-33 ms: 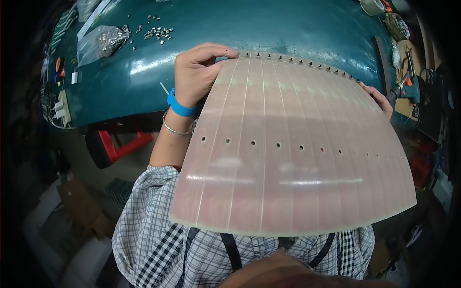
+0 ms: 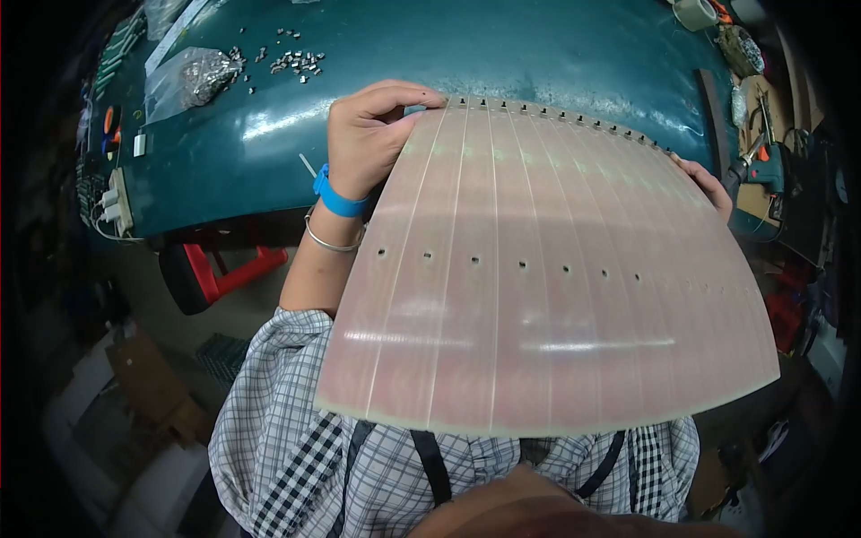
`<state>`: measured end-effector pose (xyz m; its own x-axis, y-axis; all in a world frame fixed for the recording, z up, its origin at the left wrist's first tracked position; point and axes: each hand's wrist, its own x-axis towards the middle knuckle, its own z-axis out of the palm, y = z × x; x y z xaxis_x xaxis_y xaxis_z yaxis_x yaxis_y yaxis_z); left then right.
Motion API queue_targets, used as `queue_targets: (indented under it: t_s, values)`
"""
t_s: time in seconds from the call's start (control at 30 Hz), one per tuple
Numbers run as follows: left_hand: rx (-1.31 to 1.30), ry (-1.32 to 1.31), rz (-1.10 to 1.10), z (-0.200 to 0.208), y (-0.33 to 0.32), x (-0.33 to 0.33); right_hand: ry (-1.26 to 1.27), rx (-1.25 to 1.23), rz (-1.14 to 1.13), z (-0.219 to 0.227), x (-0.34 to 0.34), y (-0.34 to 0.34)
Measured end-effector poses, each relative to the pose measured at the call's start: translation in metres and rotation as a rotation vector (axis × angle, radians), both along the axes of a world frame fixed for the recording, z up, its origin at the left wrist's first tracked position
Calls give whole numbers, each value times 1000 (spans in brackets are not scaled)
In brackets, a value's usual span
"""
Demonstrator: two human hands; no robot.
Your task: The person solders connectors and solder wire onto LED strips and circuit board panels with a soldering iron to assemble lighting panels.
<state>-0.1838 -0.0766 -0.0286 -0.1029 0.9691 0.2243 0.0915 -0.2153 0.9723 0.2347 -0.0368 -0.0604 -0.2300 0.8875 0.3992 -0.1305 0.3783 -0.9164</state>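
A large, thin pinkish-beige sheet (image 2: 538, 359), marked off in long strips, slopes from the bench edge down toward my chest. Across its middle runs a row of small dark holes. Several little dark metal clips (image 2: 523, 108) line its far edge. At the far left corner my left hand (image 2: 368, 134) pinches the sheet between thumb and fingers; a blue wristband and a thin bangle circle that arm. Only some fingers of my right hand (image 2: 704, 184) show, gripping the far right edge; the rest of that hand and its forearm are hidden behind the sheet.
On the green bench top (image 2: 421, 45) lie loose metal clips (image 2: 298, 63) beside a clear plastic bag (image 2: 188, 82) full of them. A power strip (image 2: 117, 202) sits at the left edge. To the right are a dark bar (image 2: 714, 112) and a green power tool (image 2: 767, 169).
The sheet has tilted very slightly, so its row of holes and near edge appear a little higher. Both hands keep their grip in nearly the same place.
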Motion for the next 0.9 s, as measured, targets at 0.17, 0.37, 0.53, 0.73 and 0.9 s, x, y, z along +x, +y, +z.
queue_targets:
  t_s: [0.17, 0.37, 0.53, 0.73, 0.9]
  values:
    - [-196, 154, -27, 31, -7, 12, -11, 118, -752, 41, -78, -16]
    - [-578, -283, -137, 33, -28, 37, -141, 49, -844, 51, -73, -14]
    - [-1013, -541, -300, 21, -54, 39, -429, -98, -768, 44, -67, -28]
    - [-1132, -626, -322, 5, -70, 44, -717, -3, -720, 37, -66, -27]
    - [-1162, -684, -263, -6, -68, 55, -329, -10, -433, 66, -68, -49]
